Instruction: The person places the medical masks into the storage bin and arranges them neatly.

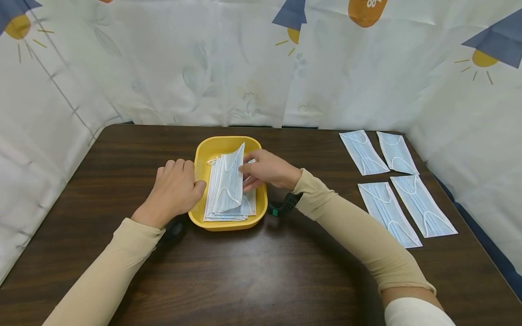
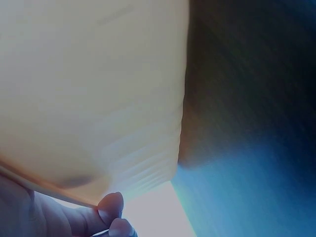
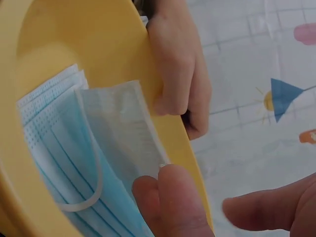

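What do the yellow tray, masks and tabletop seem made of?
Yellow tray: probably moulded plastic, smooth satin finish; rounded corners, soft sheen.
Masks: likely thin nonwoven fabric, matte; pleats and dotted edge embossing show.
Tabletop: wood or wood-look laminate, semi-gloss; dark grain and highlight fit either.

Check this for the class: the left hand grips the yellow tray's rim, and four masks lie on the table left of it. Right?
Not quite: the head view shows the four masks on the table right of the yellow tray. The left hand does grip its rim.
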Demonstrator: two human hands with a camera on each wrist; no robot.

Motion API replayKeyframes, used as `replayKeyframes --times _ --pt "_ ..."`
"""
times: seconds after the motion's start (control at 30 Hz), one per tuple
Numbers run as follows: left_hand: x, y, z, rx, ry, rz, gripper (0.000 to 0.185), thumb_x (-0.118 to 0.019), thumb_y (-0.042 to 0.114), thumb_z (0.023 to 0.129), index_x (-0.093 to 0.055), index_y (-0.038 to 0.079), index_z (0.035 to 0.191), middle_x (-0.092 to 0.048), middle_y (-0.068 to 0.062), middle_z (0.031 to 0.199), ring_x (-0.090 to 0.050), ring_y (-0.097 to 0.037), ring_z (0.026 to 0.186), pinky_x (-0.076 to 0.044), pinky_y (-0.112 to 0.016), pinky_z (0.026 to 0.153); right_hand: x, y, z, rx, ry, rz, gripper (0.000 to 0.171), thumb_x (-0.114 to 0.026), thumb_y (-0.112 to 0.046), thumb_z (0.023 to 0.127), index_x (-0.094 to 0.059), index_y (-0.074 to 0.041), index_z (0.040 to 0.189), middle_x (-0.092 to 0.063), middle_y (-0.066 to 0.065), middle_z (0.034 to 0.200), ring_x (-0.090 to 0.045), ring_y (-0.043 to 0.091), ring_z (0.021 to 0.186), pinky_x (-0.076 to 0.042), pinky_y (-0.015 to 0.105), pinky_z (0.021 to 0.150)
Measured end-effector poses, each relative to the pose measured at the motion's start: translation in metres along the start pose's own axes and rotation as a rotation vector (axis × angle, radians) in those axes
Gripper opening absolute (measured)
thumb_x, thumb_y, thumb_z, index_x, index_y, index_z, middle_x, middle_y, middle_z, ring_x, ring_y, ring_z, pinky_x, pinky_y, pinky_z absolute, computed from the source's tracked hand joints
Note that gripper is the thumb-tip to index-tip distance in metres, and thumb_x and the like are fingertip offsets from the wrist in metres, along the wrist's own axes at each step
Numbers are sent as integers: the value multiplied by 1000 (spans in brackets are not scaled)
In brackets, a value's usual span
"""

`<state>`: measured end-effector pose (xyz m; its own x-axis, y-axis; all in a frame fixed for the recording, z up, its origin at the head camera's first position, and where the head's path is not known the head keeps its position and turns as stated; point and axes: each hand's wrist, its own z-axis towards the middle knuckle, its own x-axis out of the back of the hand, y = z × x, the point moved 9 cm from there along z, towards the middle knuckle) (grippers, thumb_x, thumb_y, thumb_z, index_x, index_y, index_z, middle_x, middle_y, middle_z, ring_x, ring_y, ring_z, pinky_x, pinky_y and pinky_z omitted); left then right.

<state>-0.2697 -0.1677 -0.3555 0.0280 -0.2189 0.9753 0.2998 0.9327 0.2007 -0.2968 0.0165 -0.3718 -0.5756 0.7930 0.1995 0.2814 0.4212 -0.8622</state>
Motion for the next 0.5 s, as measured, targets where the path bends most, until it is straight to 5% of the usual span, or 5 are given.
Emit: replayKeyframes --times 0.5 --pt "1 1 0 -3 13 -3 29 -45 25 94 -52 -3 92 -48 -15 84 -41 -34 82 -31 -41 70 15 4 -17 -4 7 74 59 -53 -48 105 -48 -1 140 -77 21 107 -77 39 104 -61 48 90"
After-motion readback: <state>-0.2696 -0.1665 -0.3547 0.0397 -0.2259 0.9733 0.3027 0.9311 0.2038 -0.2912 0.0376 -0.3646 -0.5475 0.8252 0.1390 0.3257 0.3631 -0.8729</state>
